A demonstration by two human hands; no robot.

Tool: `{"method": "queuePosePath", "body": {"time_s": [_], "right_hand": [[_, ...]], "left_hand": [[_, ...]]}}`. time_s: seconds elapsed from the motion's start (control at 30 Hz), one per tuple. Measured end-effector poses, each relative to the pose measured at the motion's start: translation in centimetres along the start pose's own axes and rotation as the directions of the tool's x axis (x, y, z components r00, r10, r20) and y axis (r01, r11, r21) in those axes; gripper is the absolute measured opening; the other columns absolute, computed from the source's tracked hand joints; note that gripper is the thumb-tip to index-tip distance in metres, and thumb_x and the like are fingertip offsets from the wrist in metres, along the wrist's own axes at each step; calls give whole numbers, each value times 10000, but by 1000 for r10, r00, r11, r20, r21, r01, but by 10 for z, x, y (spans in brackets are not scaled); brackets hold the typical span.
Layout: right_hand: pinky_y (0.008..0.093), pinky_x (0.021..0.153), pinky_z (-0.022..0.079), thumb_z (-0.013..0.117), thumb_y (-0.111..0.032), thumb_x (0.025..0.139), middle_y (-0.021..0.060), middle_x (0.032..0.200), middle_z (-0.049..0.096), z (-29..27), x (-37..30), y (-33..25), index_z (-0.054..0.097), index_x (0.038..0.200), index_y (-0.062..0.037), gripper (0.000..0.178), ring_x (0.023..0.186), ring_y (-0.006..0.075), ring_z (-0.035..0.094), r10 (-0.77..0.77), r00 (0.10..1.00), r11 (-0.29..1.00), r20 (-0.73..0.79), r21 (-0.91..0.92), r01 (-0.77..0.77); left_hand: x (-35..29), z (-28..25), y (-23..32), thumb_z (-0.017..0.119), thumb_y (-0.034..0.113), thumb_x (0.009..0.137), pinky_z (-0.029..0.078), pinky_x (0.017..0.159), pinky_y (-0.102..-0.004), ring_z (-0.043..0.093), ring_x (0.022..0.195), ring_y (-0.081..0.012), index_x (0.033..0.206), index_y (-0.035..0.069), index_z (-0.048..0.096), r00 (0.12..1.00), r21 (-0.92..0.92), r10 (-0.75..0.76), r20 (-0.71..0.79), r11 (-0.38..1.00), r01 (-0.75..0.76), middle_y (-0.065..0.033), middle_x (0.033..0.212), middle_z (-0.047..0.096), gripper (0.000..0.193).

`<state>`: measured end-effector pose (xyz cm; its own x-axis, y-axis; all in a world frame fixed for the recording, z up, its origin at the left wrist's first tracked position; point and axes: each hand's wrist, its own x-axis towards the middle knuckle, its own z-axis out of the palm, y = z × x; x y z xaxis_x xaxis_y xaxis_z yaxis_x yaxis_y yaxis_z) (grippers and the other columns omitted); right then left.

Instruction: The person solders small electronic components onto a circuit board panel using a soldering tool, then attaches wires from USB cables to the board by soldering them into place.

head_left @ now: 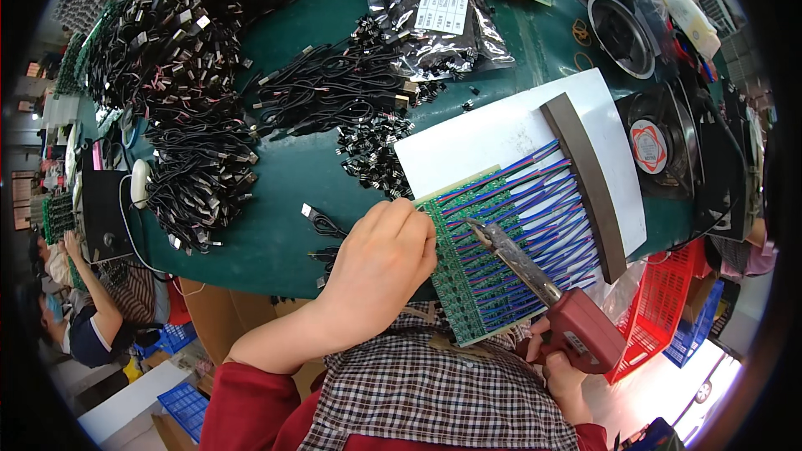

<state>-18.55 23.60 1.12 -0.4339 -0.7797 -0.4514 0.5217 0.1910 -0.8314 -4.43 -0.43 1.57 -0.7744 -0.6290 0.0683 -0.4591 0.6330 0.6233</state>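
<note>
My left hand (pixel 380 271) is closed at the left edge of a green circuit board panel (pixel 455 288). Its fingertips point down and away from view, so whatever they pinch is hidden. A black cable with a USB plug (pixel 320 220) lies beside that hand. In my right hand (pixel 565 377) is a soldering iron with a dark red handle (pixel 582 330), its tip over the upper part of the panel. Rows of blue and red wires (pixel 543 221) run from the panel toward a dark brown bar (pixel 585 188). Panel and bar rest on a white board (pixel 468 129).
Heaps of black USB cables (pixel 192 100) cover the left. Small black connectors (pixel 373 150) lie beside a clear bag (pixel 443 25). Right are a round metal dish (pixel 621 36), a fan (pixel 656 146) and a red crate (pixel 660 309). Another person (pixel 79 317) sits far left.
</note>
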Motion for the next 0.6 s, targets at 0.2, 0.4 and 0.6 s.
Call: {"method": "queuePosePath", "body": {"time_s": [0.2, 0.4, 0.6], "right_hand": [[258, 627, 475, 700, -226, 790, 155, 1111, 550, -1, 3, -2, 423, 1258, -11, 585, 735, 162, 554, -70, 997, 997, 31, -26, 71], [257, 617, 468, 688, -242, 801, 152, 1109, 547, 2, 7, -4, 425, 1251, 3, 576, 729, 161, 553, -95, 994, 993, 53, -64, 98], [247, 476, 439, 678, -347, 801, 175, 965, 566, 9, 8, -4, 393, 1205, 52, 635, 575, 159, 528, -125, 991, 978, -42, -175, 116]], "left_hand": [[20, -18, -12, 653, 12, 707, 436, 688, -357, 529, 775, -272, 779, 16, 581, 997, -53, 79, -25, 995, -80, -100, 804, 542, 102], [58, -28, -57, 660, 56, 714, 446, 694, -348, 511, 792, -233, 838, 41, 656, 968, 377, 86, -237, 926, 10, -50, 797, 522, 125], [70, -15, -73, 681, 36, 682, 434, 664, -349, 503, 778, -231, 793, 39, 640, 957, 411, 151, -249, 911, -37, -53, 790, 513, 119]]}}
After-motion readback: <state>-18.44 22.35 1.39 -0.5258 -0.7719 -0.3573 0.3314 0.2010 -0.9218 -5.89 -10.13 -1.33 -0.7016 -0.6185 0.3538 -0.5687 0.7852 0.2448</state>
